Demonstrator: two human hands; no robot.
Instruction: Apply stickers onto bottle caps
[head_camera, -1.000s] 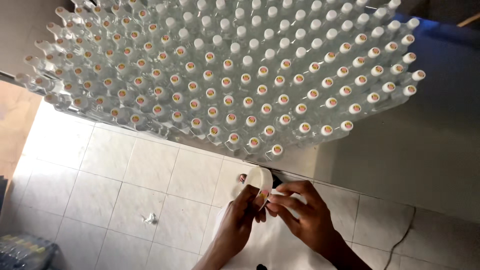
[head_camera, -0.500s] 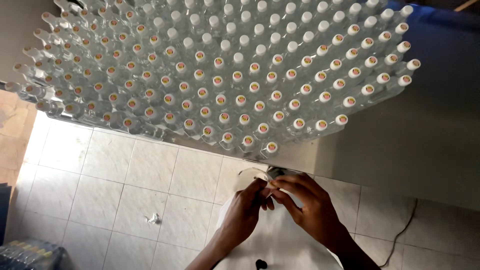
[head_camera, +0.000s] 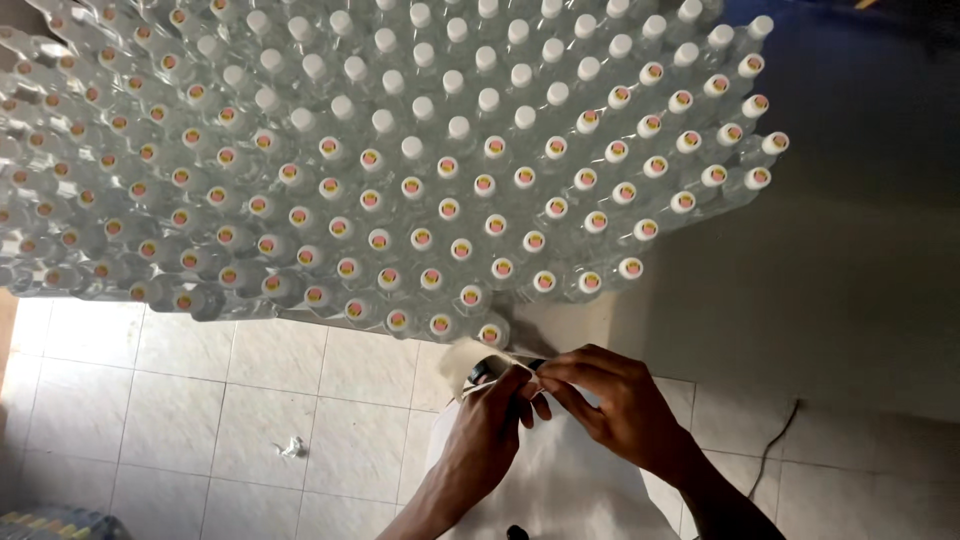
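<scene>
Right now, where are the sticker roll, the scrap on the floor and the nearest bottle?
sticker roll (head_camera: 462, 362), head view, pale outer side.
scrap (head_camera: 292, 447), head view, its middle.
nearest bottle (head_camera: 490, 334), head view, stickered cap.

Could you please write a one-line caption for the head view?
Both hands, left and right, pinch a sticker roll beside massed clear capped bottles.

Glossy clear plastic bottles (head_camera: 400, 170) (matt white caps (head_camera: 459, 127))
</scene>
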